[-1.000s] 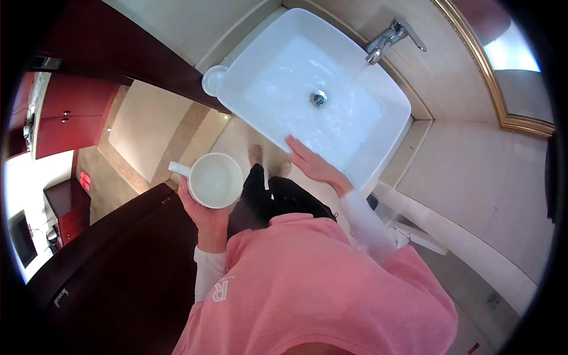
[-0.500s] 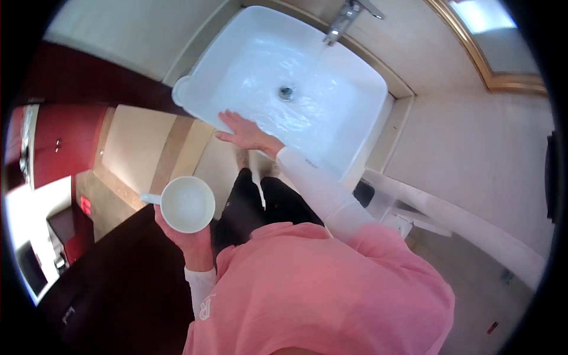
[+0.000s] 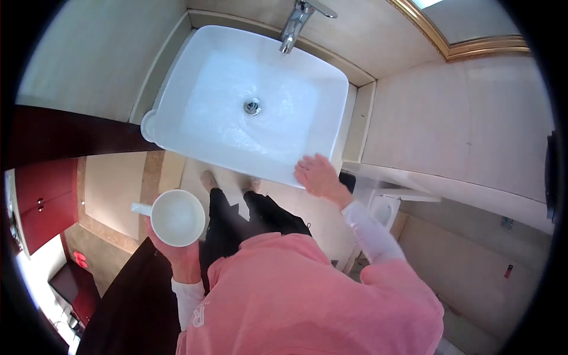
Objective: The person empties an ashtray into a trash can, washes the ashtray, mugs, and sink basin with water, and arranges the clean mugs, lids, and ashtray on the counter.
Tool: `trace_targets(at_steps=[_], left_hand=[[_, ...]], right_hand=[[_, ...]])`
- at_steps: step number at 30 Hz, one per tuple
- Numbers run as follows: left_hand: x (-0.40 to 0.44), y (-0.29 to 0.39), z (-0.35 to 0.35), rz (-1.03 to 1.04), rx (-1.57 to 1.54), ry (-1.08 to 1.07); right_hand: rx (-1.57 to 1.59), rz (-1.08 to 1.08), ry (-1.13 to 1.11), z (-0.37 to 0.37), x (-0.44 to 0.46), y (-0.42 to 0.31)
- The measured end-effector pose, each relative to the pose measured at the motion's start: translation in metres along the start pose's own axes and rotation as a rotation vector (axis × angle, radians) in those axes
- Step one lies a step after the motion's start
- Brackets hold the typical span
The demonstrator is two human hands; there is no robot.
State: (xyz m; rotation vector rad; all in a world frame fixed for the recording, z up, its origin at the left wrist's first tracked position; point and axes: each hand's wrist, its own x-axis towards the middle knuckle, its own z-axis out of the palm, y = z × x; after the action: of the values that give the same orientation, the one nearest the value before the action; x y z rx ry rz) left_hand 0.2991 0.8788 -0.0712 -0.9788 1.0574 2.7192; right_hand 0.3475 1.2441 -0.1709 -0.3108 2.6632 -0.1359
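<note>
A white mug is in my left hand, which wraps around it from below and behind. The mug's handle points left, and its pale inside faces up; I cannot tell whether it holds liquid. My right hand lies over the front right rim of the white washbasin, fingers outstretched and holding nothing. Water sits shallow and rippling around the basin's metal drain. At the back of the basin stands a chrome faucet, its lever turned to the right.
A white scalloped piece juts out at the basin's left corner. Dark red wood runs along the left, with red cabinets beyond. A gold-framed mirror hangs at upper right. A white toilet shows at right.
My right hand has moved along the basin's front rim from the left part to the right corner. My left hand still holds the mug. The view has shifted, showing the basin further left.
</note>
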Motion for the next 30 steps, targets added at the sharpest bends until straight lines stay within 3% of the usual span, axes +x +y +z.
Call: trace_targets(at_steps=[2, 7, 8, 11, 13, 14, 16, 19, 20, 22, 24, 27, 30], left_hand=[[0.012, 0.014, -0.002, -0.02, 0.007, -0.024], [0.043, 0.044, -0.006, -0.058, 0.01, 0.016], [0.05, 0.054, -0.018, -0.095, -0.048, -0.23], [0.075, 0.058, -0.027, -0.1, -0.109, -0.207], [0.092, 0.059, -0.036, -0.075, -0.056, -0.017], [0.101, 0.06, -0.04, -0.067, -0.029, 0.073], [0.116, 0.064, -0.048, -0.097, 0.002, -0.013], [0.124, 0.066, -0.05, -0.133, -0.018, -0.08], [0.126, 0.066, -0.049, -0.143, -0.036, -0.092], [0.131, 0.062, -0.048, -0.129, -0.06, -0.199], [0.137, 0.054, -0.045, -0.13, -0.091, -0.238], [0.14, 0.043, -0.033, -0.142, -0.129, -0.191], [0.137, 0.037, -0.017, -0.109, -0.107, -0.117]], right_hand=[[-0.194, -0.095, 0.231, 0.01, 0.019, 0.031], [-0.445, 0.128, 0.342, -0.041, 0.117, 0.125], [-0.403, 0.128, 0.289, -0.051, 0.132, 0.137], [-0.531, 0.238, 0.263, -0.04, 0.138, 0.123], [-0.557, 0.32, 0.09, -0.029, 0.125, 0.079], [-0.457, 0.272, 0.129, -0.018, 0.109, 0.059], [-0.38, 0.211, 0.136, -0.01, 0.08, 0.017], [-0.214, 0.163, 0.069, -0.021, 0.079, 0.02], [-0.33, 0.12, 0.128, -0.005, 0.089, 0.051], [-0.448, 0.258, 0.212, -0.025, 0.131, 0.101], [-0.481, 0.196, 0.342, -0.045, 0.165, 0.14], [-0.533, 0.278, 0.245, -0.049, 0.154, 0.124], [-0.365, 0.226, 0.158, -0.02, 0.092, 0.06]])
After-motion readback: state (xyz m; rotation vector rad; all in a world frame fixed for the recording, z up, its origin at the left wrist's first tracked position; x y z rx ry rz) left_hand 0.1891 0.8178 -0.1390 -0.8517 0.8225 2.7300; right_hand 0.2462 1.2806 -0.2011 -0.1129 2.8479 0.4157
